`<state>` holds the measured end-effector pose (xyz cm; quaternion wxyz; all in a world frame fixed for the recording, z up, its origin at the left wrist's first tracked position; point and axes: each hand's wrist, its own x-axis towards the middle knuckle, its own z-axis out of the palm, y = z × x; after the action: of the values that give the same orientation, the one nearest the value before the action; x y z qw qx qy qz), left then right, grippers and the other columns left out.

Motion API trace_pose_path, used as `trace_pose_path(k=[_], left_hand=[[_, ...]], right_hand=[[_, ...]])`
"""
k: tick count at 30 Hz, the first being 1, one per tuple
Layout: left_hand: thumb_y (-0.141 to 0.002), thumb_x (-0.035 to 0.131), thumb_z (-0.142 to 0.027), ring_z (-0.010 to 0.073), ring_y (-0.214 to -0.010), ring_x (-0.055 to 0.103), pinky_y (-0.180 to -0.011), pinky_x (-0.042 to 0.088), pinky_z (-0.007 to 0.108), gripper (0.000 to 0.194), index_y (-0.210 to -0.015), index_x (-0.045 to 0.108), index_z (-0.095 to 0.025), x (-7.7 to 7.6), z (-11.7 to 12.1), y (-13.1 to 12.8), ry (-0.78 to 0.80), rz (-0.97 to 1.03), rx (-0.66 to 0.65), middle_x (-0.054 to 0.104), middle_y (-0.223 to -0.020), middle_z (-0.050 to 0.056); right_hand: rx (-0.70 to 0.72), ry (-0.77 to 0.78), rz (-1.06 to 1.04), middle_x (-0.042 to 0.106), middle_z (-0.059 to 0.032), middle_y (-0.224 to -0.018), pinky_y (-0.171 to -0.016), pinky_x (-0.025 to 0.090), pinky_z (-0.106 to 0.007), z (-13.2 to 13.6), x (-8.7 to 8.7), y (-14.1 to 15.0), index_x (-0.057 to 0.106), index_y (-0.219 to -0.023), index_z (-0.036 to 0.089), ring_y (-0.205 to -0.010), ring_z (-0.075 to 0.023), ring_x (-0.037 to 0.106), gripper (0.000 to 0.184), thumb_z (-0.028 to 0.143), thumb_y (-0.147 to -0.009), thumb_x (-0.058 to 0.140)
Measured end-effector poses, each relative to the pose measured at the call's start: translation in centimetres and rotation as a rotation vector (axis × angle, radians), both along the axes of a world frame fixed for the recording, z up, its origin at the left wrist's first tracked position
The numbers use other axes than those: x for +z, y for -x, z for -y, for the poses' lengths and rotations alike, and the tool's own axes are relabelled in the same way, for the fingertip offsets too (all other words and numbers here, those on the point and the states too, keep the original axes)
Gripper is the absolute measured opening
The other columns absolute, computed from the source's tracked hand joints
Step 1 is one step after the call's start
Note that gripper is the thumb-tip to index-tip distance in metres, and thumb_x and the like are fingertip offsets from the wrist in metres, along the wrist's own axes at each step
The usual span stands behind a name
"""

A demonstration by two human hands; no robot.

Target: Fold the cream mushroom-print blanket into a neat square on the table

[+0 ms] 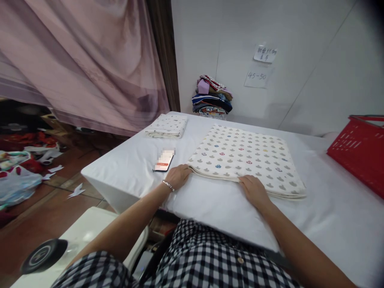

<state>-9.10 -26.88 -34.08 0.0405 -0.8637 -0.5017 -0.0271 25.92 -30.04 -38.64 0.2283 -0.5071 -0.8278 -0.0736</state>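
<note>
A white cloth (pixel 244 154) printed with small grey, red and blue motifs lies folded in flat layers on the table in front of me. My left hand (pixel 179 176), with a silver bracelet at the wrist, pinches its near left corner. Along the near edge, about midway, my right hand (pixel 254 191) holds the layers, fingers on top; the thumb is hidden. A phone (pixel 164 161) with a lit screen rests just left of my left hand. Farther back on the left sits a smaller folded cloth (pixel 168 126) with a similar print.
The table (pixel 120 164) has a white cover. A red basket (pixel 360 148) stands on its right side, and a stack of folded fabrics (pixel 212 98) is by the wall. Left of me are a white surface with a dark round object (pixel 44 256) and bags (pixel 18 186) on the floor.
</note>
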Motion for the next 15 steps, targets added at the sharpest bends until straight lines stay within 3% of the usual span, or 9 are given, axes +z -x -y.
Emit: trace_pose_path(k=[8, 12, 15], left_hand=[[-0.091, 0.038, -0.032, 0.0191, -0.094, 0.060, -0.072, 0.045, 0.028, 0.028, -0.110, 0.057, -0.028, -0.6, 0.5, -3.7, 0.141, 0.052, 0.027, 0.065, -0.107, 0.003], [-0.089, 0.042, -0.028, 0.0226, -0.105, 0.056, -0.083, 0.044, 0.034, 0.028, -0.113, 0.057, -0.026, -1.2, -0.2, -5.9, 0.080, 0.078, 0.012, 0.062, -0.114, 0.007], [-0.089, 0.042, -0.025, 0.0250, -0.102, 0.058, -0.084, 0.045, 0.038, 0.026, -0.107, 0.061, -0.021, -1.5, -0.8, -7.5, 0.090, 0.096, 0.026, 0.064, -0.108, 0.011]], right_hand=[[0.008, -0.058, -0.056, 0.063, -0.0092, -0.099, -0.078, 0.046, -0.037, 0.0, -0.2, -0.2, 0.061, -0.101, 0.020, -0.091, -0.0228, 0.057, 0.028, 0.027, -0.092, 0.036], [0.007, -0.071, -0.118, 0.064, -0.0090, -0.098, -0.079, 0.047, -0.038, 0.0, -0.3, -0.2, 0.060, -0.103, 0.020, -0.091, -0.0223, 0.058, 0.027, 0.027, -0.092, 0.037], [0.009, -0.080, -0.159, 0.064, -0.0089, -0.097, -0.081, 0.047, -0.037, -0.1, -0.3, -0.3, 0.060, -0.101, 0.020, -0.091, -0.0219, 0.057, 0.025, 0.027, -0.092, 0.038]])
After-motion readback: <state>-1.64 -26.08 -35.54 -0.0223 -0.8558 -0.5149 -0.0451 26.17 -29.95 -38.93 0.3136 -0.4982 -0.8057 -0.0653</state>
